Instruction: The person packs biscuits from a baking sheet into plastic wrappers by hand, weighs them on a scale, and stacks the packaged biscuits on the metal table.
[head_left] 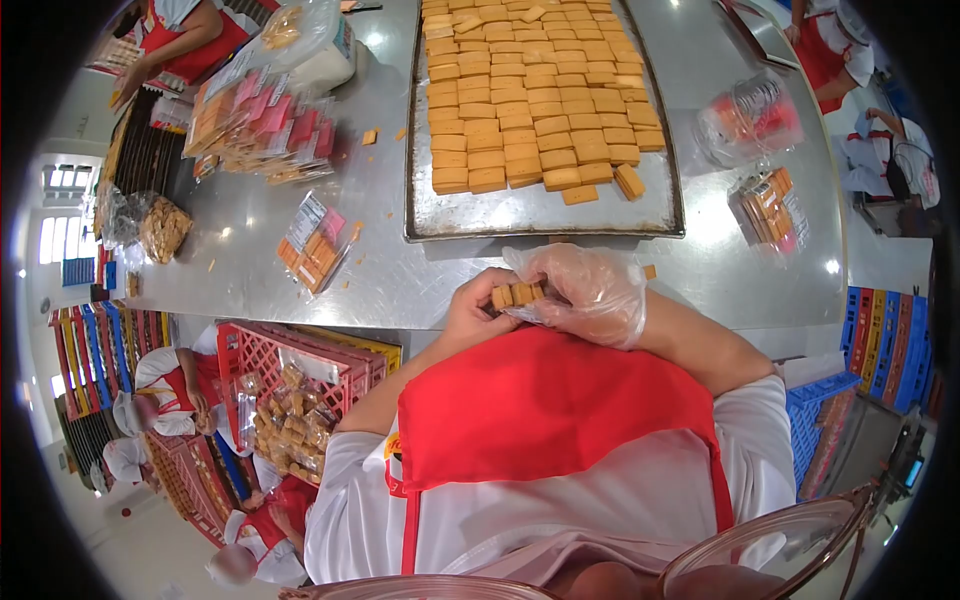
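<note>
Close to my red apron, at the near edge of the steel table, a short row of rectangular biscuits (516,295) is held between my two hands. My bare left hand (474,310) curls round the row's left end. My right hand (590,290), in a clear plastic glove, closes on it from the right. Clear plastic shows under the row; whether it is a bag or part of the glove I cannot tell. Just beyond my hands lies a metal baking tray (545,222) with tight rows of golden biscuits (530,110).
Packed biscuit bags (265,125) are heaped at left, with a single bag (314,248) nearer. Another packet (772,208) and plastic bags (750,120) lie right of the tray. A red crate (235,365) of bagged biscuits stands below left. Several people work around.
</note>
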